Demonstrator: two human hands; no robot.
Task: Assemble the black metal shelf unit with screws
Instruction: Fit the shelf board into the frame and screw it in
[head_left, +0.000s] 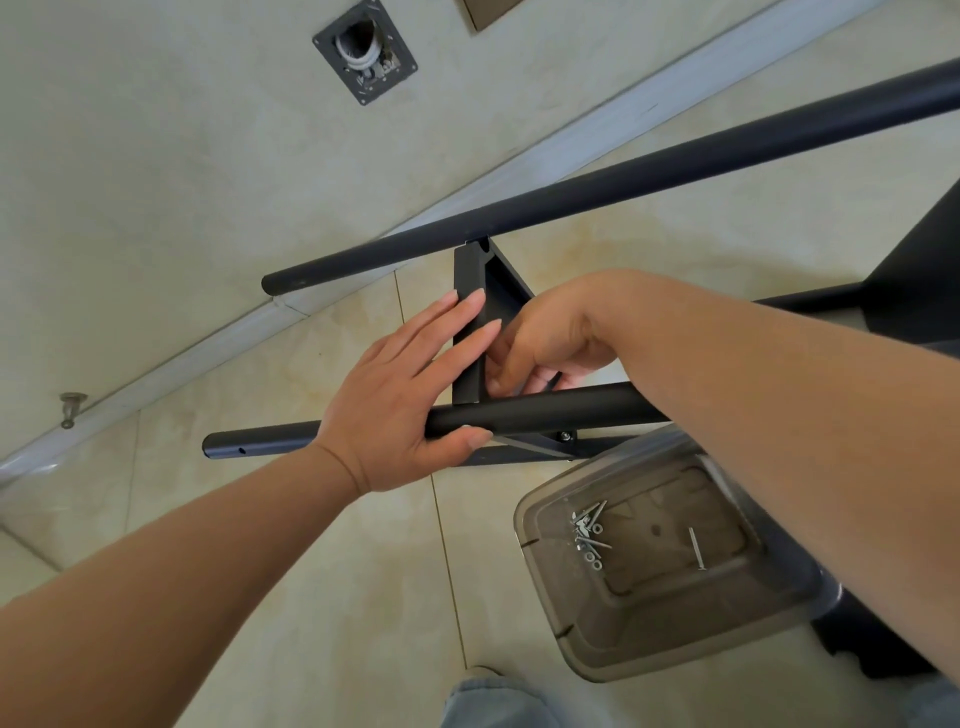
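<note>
- The shelf frame (470, 332) lies on its side over the tiled floor (311, 597), in the middle of the view, close to the wall (156, 182).
- Two black tubes run left to right: the far tube (597, 195) slants up toward the right, and the near tube (545, 410) lies almost level, with a small hole near its left end.
- A flat black shelf panel (467, 291) spans between the tubes, meeting the far one at a notch.
- The left hand (402, 395) has straight, slightly spread fingers lying flat on the panel's edge, while the thumb hooks under the near tube.
- The right hand (550, 343) reaches in from the right; its fingers are curled just behind the panel and above the near tube, perhaps pinching something small, though that cannot be made out.
- A clear plastic tub (670, 623) sits on the floor near right, holding loose screws (589, 535) and washers.
- A socket box (364, 52) with coiled cable is set in the wall at far left.
</note>
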